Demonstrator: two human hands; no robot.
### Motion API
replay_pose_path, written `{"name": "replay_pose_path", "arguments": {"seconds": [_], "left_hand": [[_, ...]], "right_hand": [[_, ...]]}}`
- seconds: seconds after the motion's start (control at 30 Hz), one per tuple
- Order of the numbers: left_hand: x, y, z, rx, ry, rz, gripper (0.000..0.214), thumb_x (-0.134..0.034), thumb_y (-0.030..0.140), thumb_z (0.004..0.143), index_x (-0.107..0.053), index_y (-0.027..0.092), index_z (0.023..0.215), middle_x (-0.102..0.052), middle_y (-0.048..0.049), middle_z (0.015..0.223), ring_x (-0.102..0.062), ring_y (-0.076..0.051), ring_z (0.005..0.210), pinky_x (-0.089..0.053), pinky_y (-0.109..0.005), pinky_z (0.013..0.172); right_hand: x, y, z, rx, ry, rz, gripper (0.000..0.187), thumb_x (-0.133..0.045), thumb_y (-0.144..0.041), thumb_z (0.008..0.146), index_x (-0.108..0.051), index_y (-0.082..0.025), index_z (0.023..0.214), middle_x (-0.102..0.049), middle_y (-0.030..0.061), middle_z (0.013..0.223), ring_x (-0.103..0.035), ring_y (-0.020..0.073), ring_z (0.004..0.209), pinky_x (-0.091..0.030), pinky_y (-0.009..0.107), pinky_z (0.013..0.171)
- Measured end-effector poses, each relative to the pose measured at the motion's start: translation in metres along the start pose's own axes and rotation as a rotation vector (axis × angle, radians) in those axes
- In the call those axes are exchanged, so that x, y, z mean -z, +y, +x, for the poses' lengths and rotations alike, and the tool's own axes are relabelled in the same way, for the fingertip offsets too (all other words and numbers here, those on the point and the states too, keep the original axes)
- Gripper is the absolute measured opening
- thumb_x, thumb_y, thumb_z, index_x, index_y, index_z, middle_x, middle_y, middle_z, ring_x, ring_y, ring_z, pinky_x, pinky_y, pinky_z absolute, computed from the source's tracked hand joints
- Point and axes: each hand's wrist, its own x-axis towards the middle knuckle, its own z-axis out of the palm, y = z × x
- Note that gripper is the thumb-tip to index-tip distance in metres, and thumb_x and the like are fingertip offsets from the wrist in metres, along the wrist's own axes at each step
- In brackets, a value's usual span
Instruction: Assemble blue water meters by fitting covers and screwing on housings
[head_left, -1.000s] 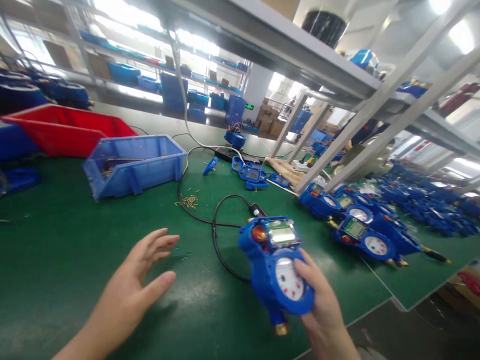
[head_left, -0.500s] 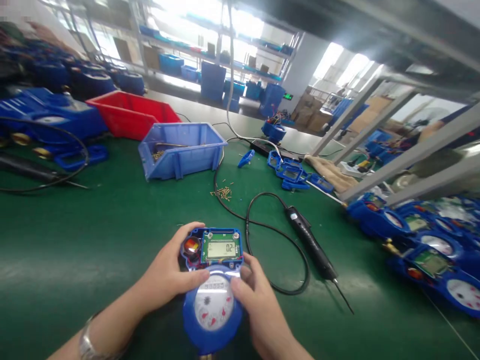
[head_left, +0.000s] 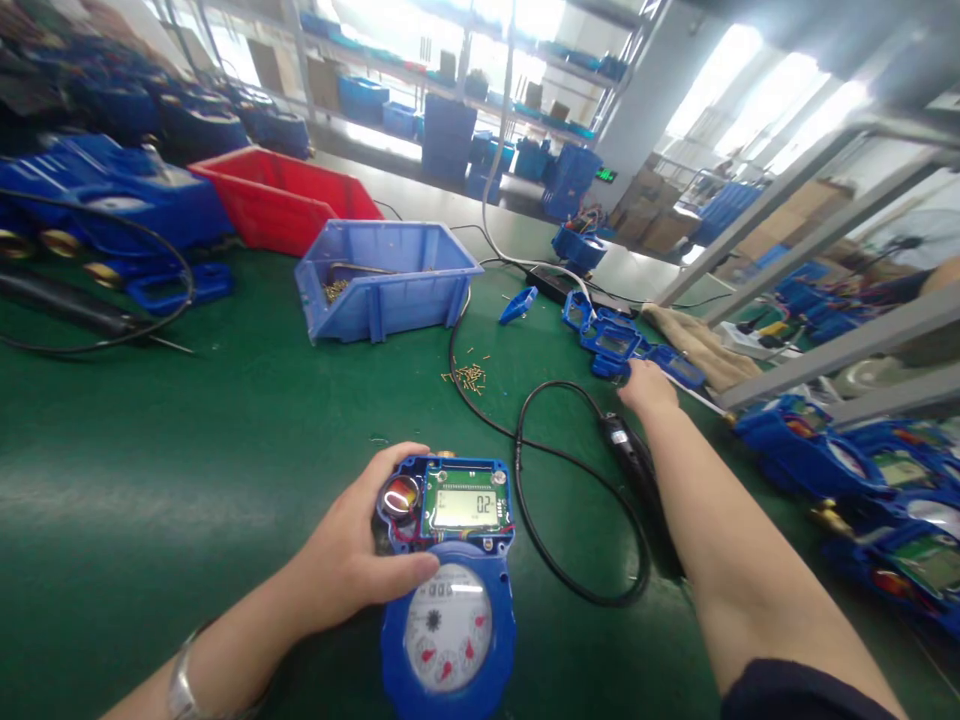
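The left hand (head_left: 352,555) has its grip clamped on the left side of a blue meter (head_left: 450,600), thumb lying over the edge of the dial and fingers curled at the upper left corner. The right hand (head_left: 649,388) is at the nearest of the blue covers (head_left: 616,342); its fingertips are partly hidden, so I cannot tell whether its grip is apart or together on that cover.

The left forearm comes in low from the lower left, a silver band (head_left: 181,685) at the wrist. The right arm stretches forward and inward, a dark sleeve (head_left: 806,690) at the elbow.

The meter is low in the middle, over the green desk (head_left: 225,480), its small screen reading 0.2. About four covers sit together by the right hand, and one lies apart to their left. Two bins stand farther back: one light blue (head_left: 405,305), one red (head_left: 259,225). There are two screwdrivers, one (head_left: 637,465) beside the right forearm, the other (head_left: 75,305) at far left. One small pile of brass screws (head_left: 470,378) lies between the light blue bin and the meter.
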Motion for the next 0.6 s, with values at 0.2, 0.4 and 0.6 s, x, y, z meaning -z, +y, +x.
{"name": "replay_pose_path", "arguments": {"seconds": [0.2,0.4,0.6], "left_hand": [[0.0,-0.002,-0.002,0.004,0.021,0.062,0.079,-0.072,0.038,0.06,-0.034,0.021,0.127,-0.059,-0.0108,0.119,-0.059,-0.03,0.106,-0.048,-0.04,0.091],[-0.003,-0.009,-0.003,-0.047,0.112,0.156,0.081,-0.069,0.05,0.062,-0.034,0.023,0.13,-0.05,-0.0093,0.133,-0.051,-0.033,0.117,-0.041,-0.043,0.099],[0.001,-0.017,-0.005,-0.292,0.244,0.26,0.077,-0.058,0.061,0.069,-0.035,0.021,0.131,-0.043,-0.0113,0.138,-0.039,-0.033,0.128,-0.031,-0.046,0.108]], "right_hand": [[-0.005,0.006,-0.004,-0.045,0.005,0.22,0.023,-0.068,-0.006,0.067,-0.051,-0.016,0.056,-0.058,0.0028,0.084,-0.056,0.0166,0.094,-0.044,0.027,0.077],[0.031,-0.022,-0.05,-0.086,-0.145,0.591,0.011,-0.065,-0.019,0.073,-0.055,-0.016,0.068,-0.049,-0.0082,0.056,-0.048,0.0029,0.053,-0.036,0.017,0.055],[0.054,-0.041,-0.15,-0.207,-0.418,1.021,0.03,-0.071,-0.035,0.066,-0.058,-0.016,0.085,-0.056,-0.0049,0.061,-0.042,0.0047,0.043,-0.034,0.016,0.038]]}}
